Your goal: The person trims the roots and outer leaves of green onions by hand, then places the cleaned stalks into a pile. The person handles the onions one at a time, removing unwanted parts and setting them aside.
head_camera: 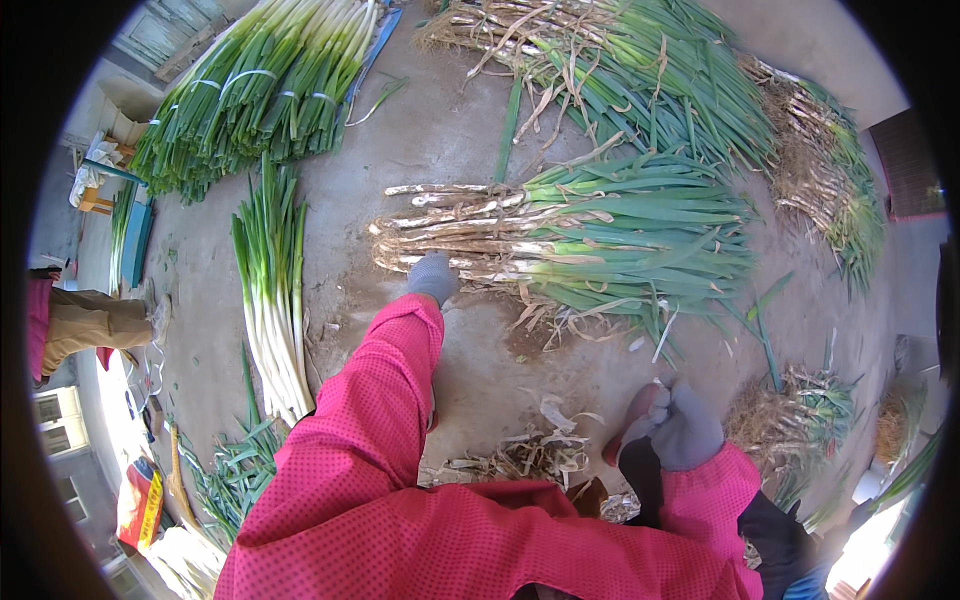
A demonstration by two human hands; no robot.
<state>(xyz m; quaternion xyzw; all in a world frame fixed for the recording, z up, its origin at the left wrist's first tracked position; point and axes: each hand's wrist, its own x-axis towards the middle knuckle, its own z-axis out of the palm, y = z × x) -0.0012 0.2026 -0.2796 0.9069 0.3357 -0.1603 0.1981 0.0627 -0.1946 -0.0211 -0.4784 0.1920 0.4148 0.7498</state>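
Note:
My left hand (433, 277), in a grey knit glove, reaches onto the root end of a pile of untrimmed green onions (592, 240). Soil and dry skins cling to their white stems. Its fingertips go in among the lowest stems, so their grip is hidden. At the lower right my right hand (684, 427), also gloved, is held by my shoe with its fingers curled. Something small and pale shows at its fingertips, too unclear to name. Left of my left arm lies a loose row of cleaned green onions (274, 300), white ends towards me.
Tied bundles of green onions (262, 90) lie at the upper left. More uncleaned green onions (622, 67) fill the top, with others (817, 150) farther right. Peeled dry skins (532, 454) litter the floor before me. A person (97, 322) stands at the left edge.

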